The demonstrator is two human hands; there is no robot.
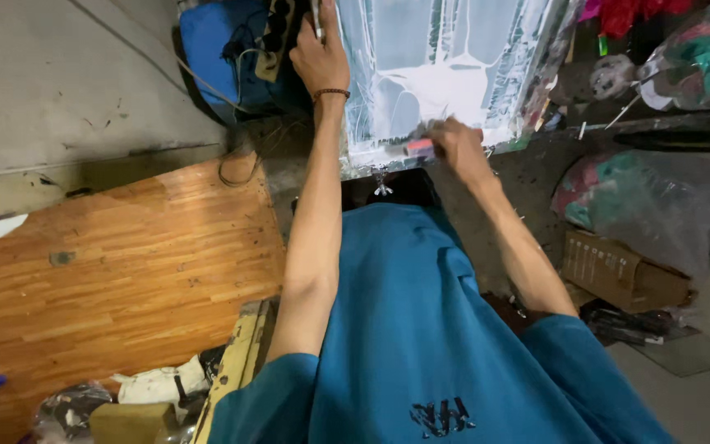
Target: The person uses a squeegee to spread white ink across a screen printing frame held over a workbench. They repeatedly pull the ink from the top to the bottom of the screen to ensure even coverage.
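Observation:
A pale blue painted panel [445,66] with white drips and pooled white paint stands upright in front of me. My left hand [320,57] grips its left edge near the top; a dark bead bracelet circles that wrist. My right hand [456,141] is closed on a small tool with a red-orange handle [418,147], pressed against the panel's lower part near its bottom edge. My teal shirt [421,329] fills the lower middle of the view.
A wooden board [108,263] lies at left beside a grey wall. A blue object with a power strip and cables [232,45] sits behind the panel's left side. Cardboard box [618,267], plastic bags [659,197] and clutter crowd the right. Rags lie bottom left.

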